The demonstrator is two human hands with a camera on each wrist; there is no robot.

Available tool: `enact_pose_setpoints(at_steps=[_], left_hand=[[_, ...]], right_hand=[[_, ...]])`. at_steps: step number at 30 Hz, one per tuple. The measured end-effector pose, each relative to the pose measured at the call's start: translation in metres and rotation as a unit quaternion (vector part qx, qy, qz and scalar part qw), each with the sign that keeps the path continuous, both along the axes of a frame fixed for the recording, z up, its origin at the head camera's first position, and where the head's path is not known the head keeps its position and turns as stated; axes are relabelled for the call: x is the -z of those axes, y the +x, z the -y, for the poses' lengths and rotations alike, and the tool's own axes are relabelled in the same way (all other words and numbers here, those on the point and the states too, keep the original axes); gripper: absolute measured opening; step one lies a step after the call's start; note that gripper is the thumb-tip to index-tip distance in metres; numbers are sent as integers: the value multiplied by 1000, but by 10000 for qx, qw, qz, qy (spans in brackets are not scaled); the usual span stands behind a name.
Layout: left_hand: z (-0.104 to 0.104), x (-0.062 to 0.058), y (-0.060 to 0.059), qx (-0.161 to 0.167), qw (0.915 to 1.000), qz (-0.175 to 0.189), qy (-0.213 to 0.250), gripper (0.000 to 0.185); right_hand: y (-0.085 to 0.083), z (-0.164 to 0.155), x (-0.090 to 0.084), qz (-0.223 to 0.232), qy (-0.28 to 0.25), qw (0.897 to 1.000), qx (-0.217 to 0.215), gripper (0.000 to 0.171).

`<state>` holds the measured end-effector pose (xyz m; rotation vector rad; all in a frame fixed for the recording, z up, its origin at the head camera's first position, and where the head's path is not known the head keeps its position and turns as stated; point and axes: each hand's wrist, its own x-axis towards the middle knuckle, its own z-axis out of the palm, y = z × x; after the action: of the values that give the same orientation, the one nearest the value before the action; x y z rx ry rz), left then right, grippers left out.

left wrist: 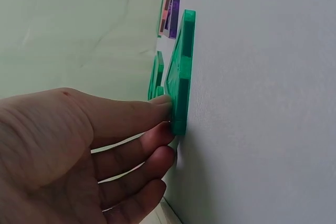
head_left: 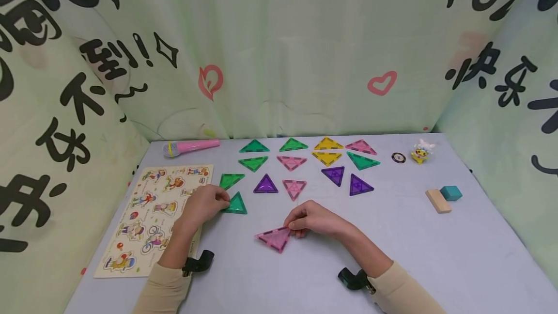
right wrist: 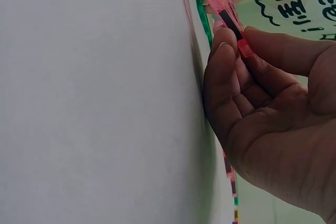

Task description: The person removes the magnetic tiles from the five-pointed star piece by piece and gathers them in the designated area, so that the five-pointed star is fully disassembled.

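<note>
Pink tile (head_left: 274, 239) sits on the table (head_left: 436, 256) near the front edge, one corner raised off the surface, pinched at its R corner by the right hand (head_left: 315, 218); in the wrist view thumb and fingers (right wrist: 223, 61) are curled round that corner.

Green tile (head_left: 236, 204) lies flat, just L of centre. Left hand (head_left: 204, 204) touches its L corner w/ fingertips (left wrist: 160, 103); fingers nearly straight, not wrapped round it.

Behind both: rows of green, pink, yellow & purple triangle tiles, flat, apart from each other.

L of left hand: puzzle board (head_left: 152, 217), partly under the wrist. Pink mic (head_left: 190, 147) at back L. Back R: small disc (head_left: 398, 157) beside a toy figure (head_left: 421, 151). R side: wood block (head_left: 438, 201) touching a teal cube (head_left: 451, 192).
</note>
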<state>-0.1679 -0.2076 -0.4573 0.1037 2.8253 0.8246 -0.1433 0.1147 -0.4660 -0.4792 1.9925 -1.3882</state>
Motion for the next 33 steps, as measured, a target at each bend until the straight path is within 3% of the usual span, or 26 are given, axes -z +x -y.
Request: enact_pose_setpoints(at_steps=[17,23,29,33], left_hand=[[-9,-2,0,38,9999,81,66,8],[-10,-3,-1,52,10000,54,50,7],[-9,0,-2,88,9999,56,55,7],[-9,-1,-2,81,9999,68,53,7]], right_hand=[[1,-2,-5,-273,-82,9967,764,21],[2,4,-4,-682,399,9912,1058,18],[4,6,-1,-1384,1122,9764,1221,9],[5,6,-1,-1687,1309,9686,1277,6]])
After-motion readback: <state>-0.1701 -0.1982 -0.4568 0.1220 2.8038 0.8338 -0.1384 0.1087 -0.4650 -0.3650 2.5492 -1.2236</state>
